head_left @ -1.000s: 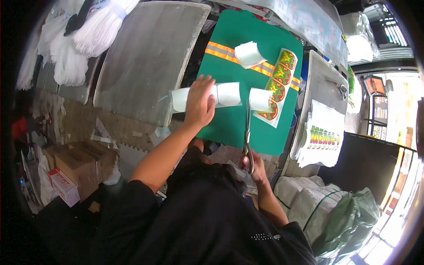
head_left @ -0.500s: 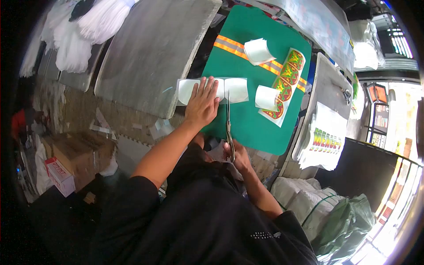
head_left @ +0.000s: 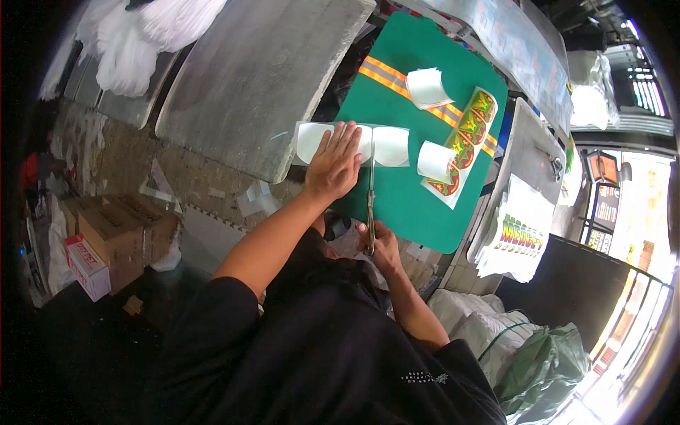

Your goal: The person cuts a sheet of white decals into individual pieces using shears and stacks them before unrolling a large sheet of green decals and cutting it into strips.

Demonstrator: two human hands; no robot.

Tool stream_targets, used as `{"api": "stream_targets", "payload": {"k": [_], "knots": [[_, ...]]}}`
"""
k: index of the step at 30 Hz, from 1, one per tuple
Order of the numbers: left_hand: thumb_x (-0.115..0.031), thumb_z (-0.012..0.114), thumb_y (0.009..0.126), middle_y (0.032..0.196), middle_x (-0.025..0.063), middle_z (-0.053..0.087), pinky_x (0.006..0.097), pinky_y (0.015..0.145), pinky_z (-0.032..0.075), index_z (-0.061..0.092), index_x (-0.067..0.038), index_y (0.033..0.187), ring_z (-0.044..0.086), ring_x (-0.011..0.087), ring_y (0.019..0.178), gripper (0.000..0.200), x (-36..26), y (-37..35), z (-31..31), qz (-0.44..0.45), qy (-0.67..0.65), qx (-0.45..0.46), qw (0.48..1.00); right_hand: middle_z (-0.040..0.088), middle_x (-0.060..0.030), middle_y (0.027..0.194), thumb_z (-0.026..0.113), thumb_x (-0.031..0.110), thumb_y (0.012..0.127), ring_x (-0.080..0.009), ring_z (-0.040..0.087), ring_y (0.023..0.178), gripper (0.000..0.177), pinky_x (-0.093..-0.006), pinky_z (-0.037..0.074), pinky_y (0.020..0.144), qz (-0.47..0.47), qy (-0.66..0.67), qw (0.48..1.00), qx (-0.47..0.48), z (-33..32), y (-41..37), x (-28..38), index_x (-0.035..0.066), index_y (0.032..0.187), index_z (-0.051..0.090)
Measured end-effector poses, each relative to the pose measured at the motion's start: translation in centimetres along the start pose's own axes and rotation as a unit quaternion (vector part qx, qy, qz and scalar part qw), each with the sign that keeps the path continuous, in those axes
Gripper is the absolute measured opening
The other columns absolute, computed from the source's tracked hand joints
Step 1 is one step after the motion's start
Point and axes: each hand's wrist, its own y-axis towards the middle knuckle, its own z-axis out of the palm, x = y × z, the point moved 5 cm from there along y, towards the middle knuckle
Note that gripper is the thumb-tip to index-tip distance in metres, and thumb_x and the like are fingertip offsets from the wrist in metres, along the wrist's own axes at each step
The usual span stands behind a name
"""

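Note:
My left hand lies flat with its fingers stretched out, pressing on a clear strip with white panels. The strip rests across the left side of a green board and overhangs its edge. My right hand grips the handles of long metal scissors. Their blades point away from me and lie across the strip, between two white panels and just right of my left fingers. On the board are a stack of white pieces, another white piece and a printed strip of red, green and yellow designs.
A large grey board stands to the left. At right, printed white sheets and another pair of scissors lie on a grey surface. Cardboard boxes sit low at left; wrapped bundles are at lower right.
The scissors have advanced farther across the strip, their tips now nearer its far edge. My left hand stays pressed on the strip. The whole view has shifted slightly.

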Motion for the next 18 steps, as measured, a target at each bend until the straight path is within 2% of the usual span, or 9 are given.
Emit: {"api": "stream_targets", "payload": {"k": [2,9,14,18], "knots": [[-0.021,0.052,0.093,0.146,0.0198,0.042,0.0501,0.113,0.029,0.041,0.001,0.14,0.037,0.037,0.137,0.053,0.0,0.0,0.0,-0.001,-0.007,-0.006,1.0,0.059,-0.003,0.071,0.073,0.047,0.084,-0.0118,0.052,0.066,0.05,-0.0274,0.044,0.061,0.018,-0.004,1.0,-0.014,0.1,-0.7,1.1,-0.001,0.085,0.061],[-0.022,0.05,0.094,0.146,0.0195,0.042,0.0502,0.112,0.03,0.041,0.001,0.14,0.039,0.0367,0.136,0.052,0.1,-0.1,-0.2,0.002,-0.011,-0.015,1.0,0.06,-0.0064,0.07,0.071,0.043,0.086,-0.0129,0.057,0.066,0.048,-0.0297,0.047,0.06,-0.004,-0.025,1.0,-0.015,-0.2,-0.8,1.0,-0.003,0.088,0.062],[-0.023,0.049,0.095,0.146,0.0197,0.043,0.0504,0.112,0.031,0.041,0.001,0.14,0.039,0.0367,0.136,0.052,0.1,-0.1,-0.1,0.005,-0.002,-0.015,1.0,0.06,-0.0061,0.069,0.072,0.046,0.086,-0.013,0.058,0.06,0.052,-0.031,0.049,0.058,-0.012,-0.111,0.993,-0.031,-0.4,-1.4,2.0,-0.005,0.09,0.06],[-0.024,0.048,0.095,0.146,0.0195,0.043,0.0499,0.112,0.031,0.042,0.001,0.14,0.04,0.0362,0.136,0.051,0.1,-0.1,-0.1,0.006,0.001,-0.019,1.0,0.059,-0.0055,0.067,0.072,0.046,0.086,-0.013,0.057,0.057,0.051,-0.0304,0.048,0.055,0.003,-0.076,0.997,-0.028,-0.3,-1.1,2.0,-0.004,0.087,0.061]]}}
